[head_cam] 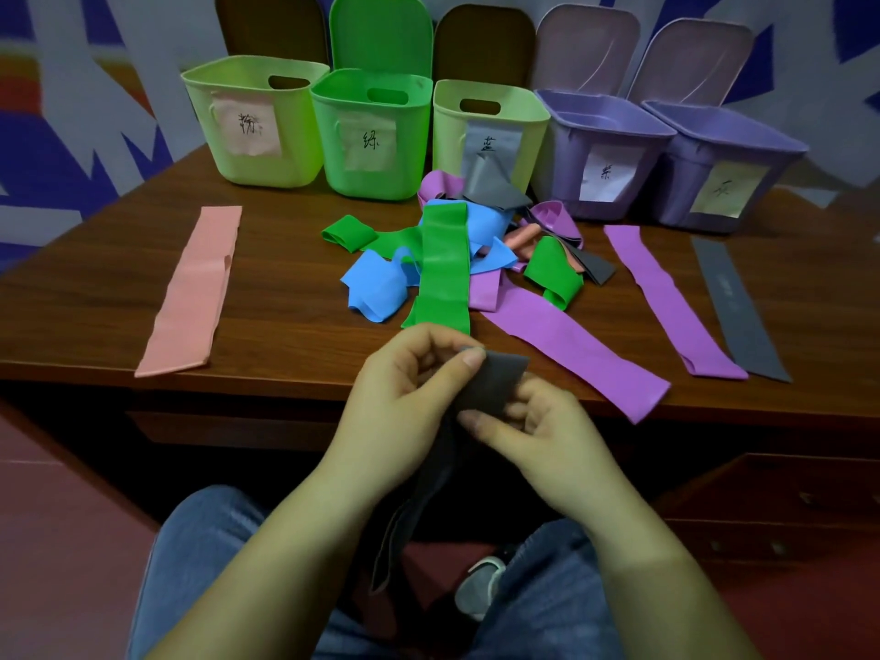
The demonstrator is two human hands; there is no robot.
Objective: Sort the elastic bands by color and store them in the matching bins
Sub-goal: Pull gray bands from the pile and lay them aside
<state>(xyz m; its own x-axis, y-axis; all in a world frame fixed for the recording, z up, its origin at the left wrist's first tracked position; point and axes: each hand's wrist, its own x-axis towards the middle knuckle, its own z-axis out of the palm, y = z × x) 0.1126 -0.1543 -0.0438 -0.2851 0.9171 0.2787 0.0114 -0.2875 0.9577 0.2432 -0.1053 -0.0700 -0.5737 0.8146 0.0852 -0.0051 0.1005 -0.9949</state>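
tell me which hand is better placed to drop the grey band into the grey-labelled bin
Right, probably. Both hands, left hand and right hand, pinch the grey band, but the grey-labelled bin stands at the far right of the row, on the right hand's side.

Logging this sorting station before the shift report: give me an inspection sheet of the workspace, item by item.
Surface: dark brown wooden table, bare wood around the bands.
Job's things: five open labelled plastic bins at the back; flat pink band on the left; flat purple band and flat grey band on the right.
Clutter: tangled heap of green, blue, purple, pink and grey bands mid-table.
Hands: left hand and right hand both pinch a dark grey band hanging toward the lap.
Cables: nothing seen.
Surroundings: blue and grey patterned wall; red floor.
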